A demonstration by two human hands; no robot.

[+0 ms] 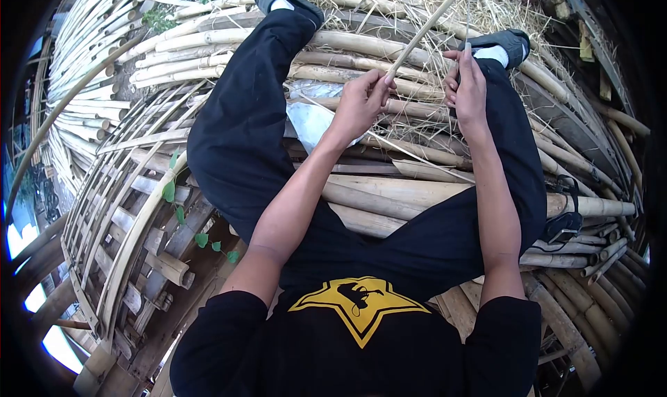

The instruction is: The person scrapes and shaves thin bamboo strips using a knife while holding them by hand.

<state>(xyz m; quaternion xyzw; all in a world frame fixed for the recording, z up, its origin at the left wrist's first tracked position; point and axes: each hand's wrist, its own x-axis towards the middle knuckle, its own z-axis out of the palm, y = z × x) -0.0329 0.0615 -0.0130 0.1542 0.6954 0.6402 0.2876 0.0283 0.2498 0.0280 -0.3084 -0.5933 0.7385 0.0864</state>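
My left hand (364, 102) is closed around a bamboo strip (425, 31), pinched between thumb and fingers. The strip slants up and to the right, its far end above my right hand. My right hand (470, 91) is closed on a slim knife-like tool (467, 14); a thin blade-like line points up past the fingertips and a dark end shows below the palm. Its exact kind is hard to make out. One finger lies stretched along it. The two hands are apart, between my spread knees. Beneath them are thin bamboo shavings (424, 129).
I sit on stacked bamboo poles (389, 188). A slatted bamboo frame (125, 223) is at the left, with more cut poles (83, 84) behind. A pale plastic sheet (310, 124) lies between my legs. A black strapped item (561, 227) rests by my right thigh.
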